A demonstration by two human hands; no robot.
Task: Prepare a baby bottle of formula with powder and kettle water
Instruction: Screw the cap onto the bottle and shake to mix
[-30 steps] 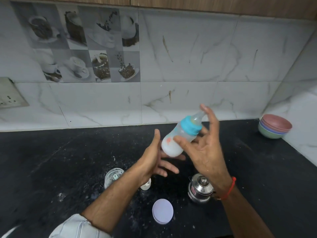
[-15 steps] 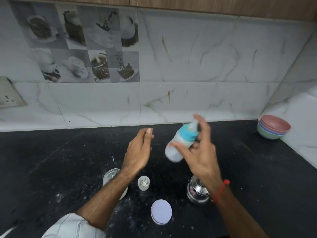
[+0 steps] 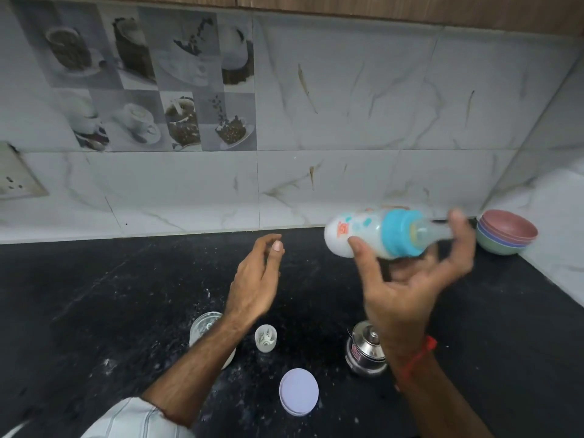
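The black countertop (image 3: 94, 295) is stretching out below me, dusted with pale specks, and the marble-tiled wall (image 3: 379, 121) is rising behind it. At the far right corner a stack of coloured bowls (image 3: 505, 232) is sitting against the wall. My right hand (image 3: 407, 286) is holding the baby bottle (image 3: 363, 235) up above the counter, lying almost on its side with the base pointing left and the teat pointing right. I am pinching it end to end: my thumb is pressing the milky body near the base, and a fingertip is resting at the teat end, while the other fingers are curling loosely beneath it. Milky white liquid is filling the body, and the blue collar is screwed on. My left hand (image 3: 256, 279) is hovering just left of the bottle, apart from it, fingers relaxed and gently bent, gripping nothing. Beneath my right wrist a steel kettle (image 3: 366, 352) is standing on the counter. A glass jar (image 3: 205, 327) is partly hidden behind my left forearm, a round pale lid (image 3: 298, 395) is lying flat near the front edge, and a small clear cap (image 3: 265, 338) is standing between jar and kettle.
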